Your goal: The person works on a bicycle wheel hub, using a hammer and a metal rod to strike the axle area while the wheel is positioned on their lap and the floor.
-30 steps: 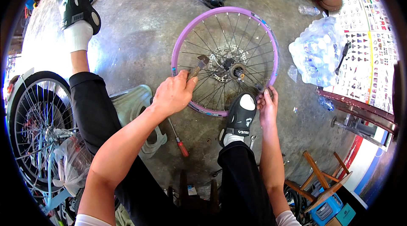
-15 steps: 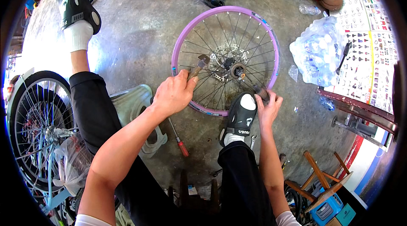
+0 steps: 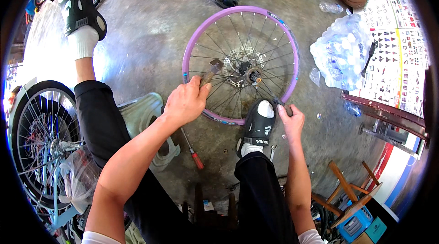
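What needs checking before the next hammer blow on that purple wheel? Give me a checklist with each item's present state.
1. Hammer in the left hand: ok, the grip is closed round the handle, head over the spokes.
2. Purple wheel flat on the floor: ok, it lies flat on the concrete.
3. Wheel pinned down: ok, the right shoe rests on the near rim.
4. Right hand steadying a tool: cannot tell, it closes on a dark tool at the rim, but the kind is unclear.
5. Hub free to strike: ok, nothing covers it.
6. Screwdriver out of the way: ok, it lies on the floor outside the wheel.
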